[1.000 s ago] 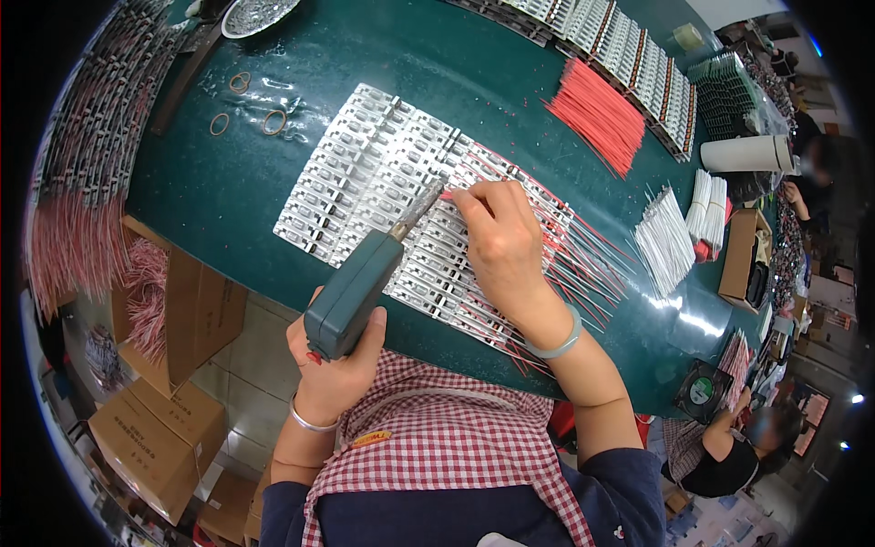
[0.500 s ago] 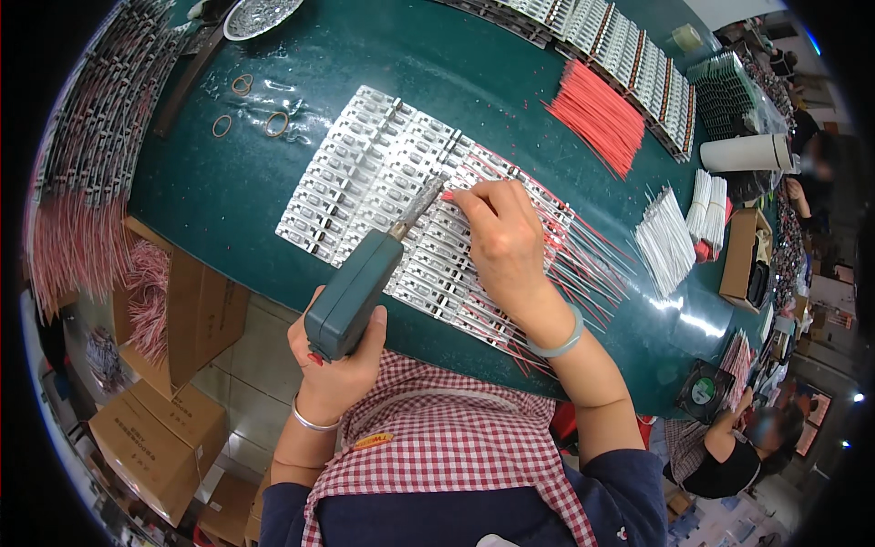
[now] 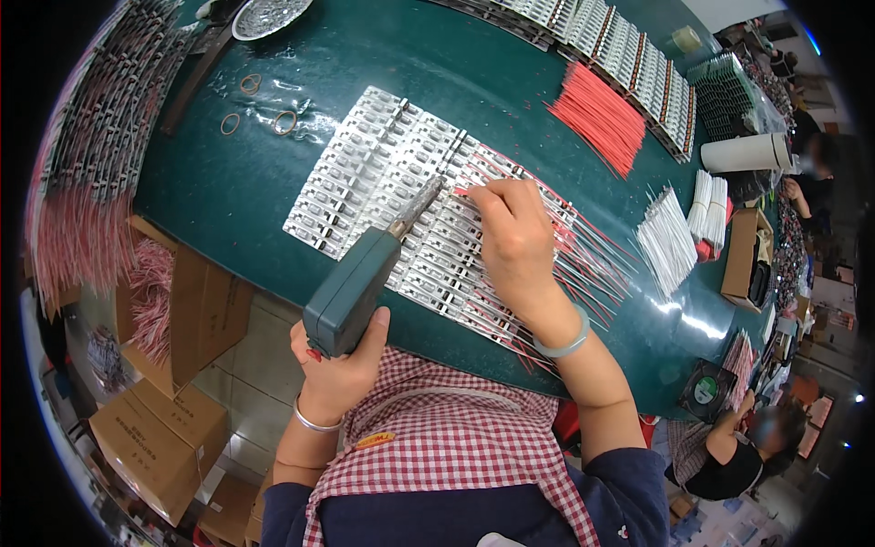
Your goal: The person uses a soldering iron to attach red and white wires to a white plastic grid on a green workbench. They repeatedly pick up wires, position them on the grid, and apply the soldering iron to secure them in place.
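Note:
A dark green soldering gun (image 3: pixel 357 287) is gripped in my left hand (image 3: pixel 342 365), its metal tip reaching up and right over the middle of a panel of small metal parts (image 3: pixel 365 173). Beside that tip, my right hand (image 3: pixel 518 242) is closed in a pinch on a red wire (image 3: pixel 462 191), whose end lies at the panel. Red and white wires (image 3: pixel 583 251) fan out from the panel's right side, partly under my right hand. Whether the tip touches the wire end is too small to tell.
Red wires (image 3: pixel 597 118) and white wires (image 3: pixel 667 244) lie in piles at the right. Stacked panels (image 3: pixel 629 64) line the far right edge; wired panels (image 3: pixel 105 137) stand at the left. Rubber bands (image 3: pixel 285 122) and a metal dish (image 3: pixel 264 16) are far left. A person (image 3: pixel 729 451) sits at right.
The panel has shifted slightly to the right. My right hand has moved a little right, keeping its pinch on the red wire. The soldering gun is nearly where it was.

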